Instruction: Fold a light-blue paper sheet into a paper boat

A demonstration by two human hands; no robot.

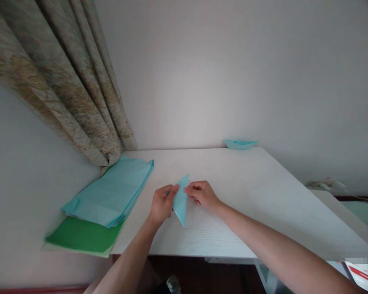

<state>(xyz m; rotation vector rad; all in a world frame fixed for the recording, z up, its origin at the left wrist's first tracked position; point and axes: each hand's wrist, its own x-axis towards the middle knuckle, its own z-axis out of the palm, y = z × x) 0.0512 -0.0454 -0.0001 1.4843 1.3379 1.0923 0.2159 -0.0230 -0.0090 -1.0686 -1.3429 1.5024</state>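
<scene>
a: what's closest to the camera?

b: the two hands. the left hand [162,205] is curled closed on the left edge of a folded piece of light blue paper [180,203], and the right hand [203,195] pinches the opposite edge between its fingers [191,190].

a: how does the paper lie between them?

b: it's held up off the desk as a narrow, pointed diamond. its long axis runs almost straight up and down in the view, with one tip up and away and the other down toward the person. the left hand sits a little nearer the camera than the right.

a: and the arms?

b: the left forearm [125,261] comes in from the bottom, and the right forearm [272,234] stretches in from the lower right.

a: what's past the hands?

b: a white desk [233,179]. along its left edge lies a stack of pale blue folded paper [110,192] on a green paper sheet [82,236]. a small blue paper boat [239,143] sits at the far edge, and a patterned curtain [64,94] hangs at the left against a white wall [233,73].
</scene>
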